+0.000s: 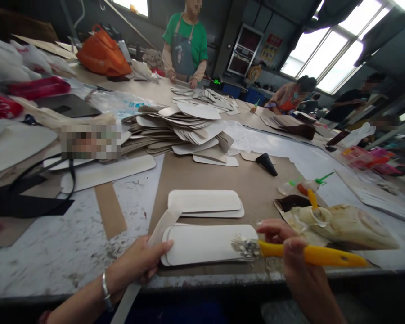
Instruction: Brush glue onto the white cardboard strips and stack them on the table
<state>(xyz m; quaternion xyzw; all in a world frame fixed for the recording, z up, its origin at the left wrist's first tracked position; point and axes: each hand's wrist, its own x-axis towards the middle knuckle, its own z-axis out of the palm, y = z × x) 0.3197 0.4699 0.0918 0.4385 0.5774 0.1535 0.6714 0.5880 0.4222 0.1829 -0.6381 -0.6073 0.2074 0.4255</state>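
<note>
My left hand (143, 256) is closed round a long white strip (168, 219), with its thumb pressing on the left end of a small stack of white rounded panels (199, 245). The strip runs from the panels through the hand and down past the table edge. My right hand (292, 245) grips the yellow handle of a brush (319, 254). Caked bristles at its tip touch the right end of the top panel. Just behind lie further white panels (204, 201), overlapping each other. To the right, a stained plastic container on its side (361, 225) has a yellow handle (312, 199) sticking out.
A large heap of white cut pieces (185, 128) lies behind on brown board. Beyond the right hand are a black cone (266, 164) and green-tipped bottles (310, 185). An orange bag (103, 54) sits back left. Co-workers, one in a green shirt (185, 38), stand farther off.
</note>
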